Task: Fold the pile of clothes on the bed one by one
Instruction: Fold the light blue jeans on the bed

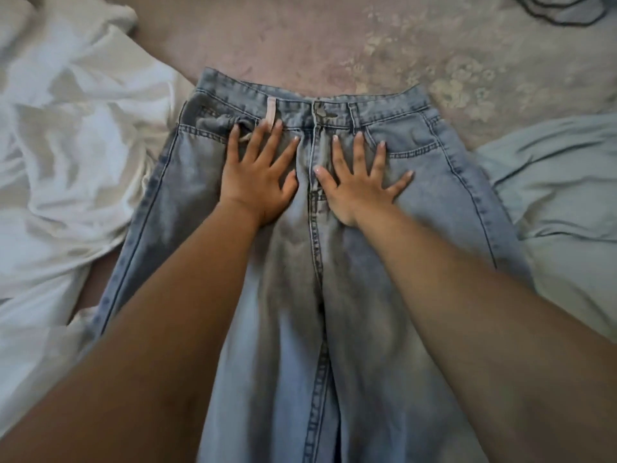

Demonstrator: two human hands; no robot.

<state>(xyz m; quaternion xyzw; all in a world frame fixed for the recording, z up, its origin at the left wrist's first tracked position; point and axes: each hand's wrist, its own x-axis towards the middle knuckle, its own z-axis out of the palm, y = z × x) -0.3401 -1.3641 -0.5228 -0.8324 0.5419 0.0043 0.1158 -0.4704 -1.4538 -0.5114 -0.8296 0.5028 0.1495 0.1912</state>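
A pair of light blue jeans (444,195) lies spread flat and front up on the bed, waistband away from me, legs running toward me. My left hand (260,175) presses flat on the left hip, fingers spread, just under the waistband. On the other side of the fly, my right hand (357,182) lies flat with its fingers splayed over the right front pocket. Neither hand grips the cloth.
A crumpled white garment (66,155) lies to the left of the jeans. A pale blue-grey cloth (561,202) lies to the right. The pinkish floral bedspread (334,38) shows beyond the waistband, with a dark cord (551,11) at the far right.
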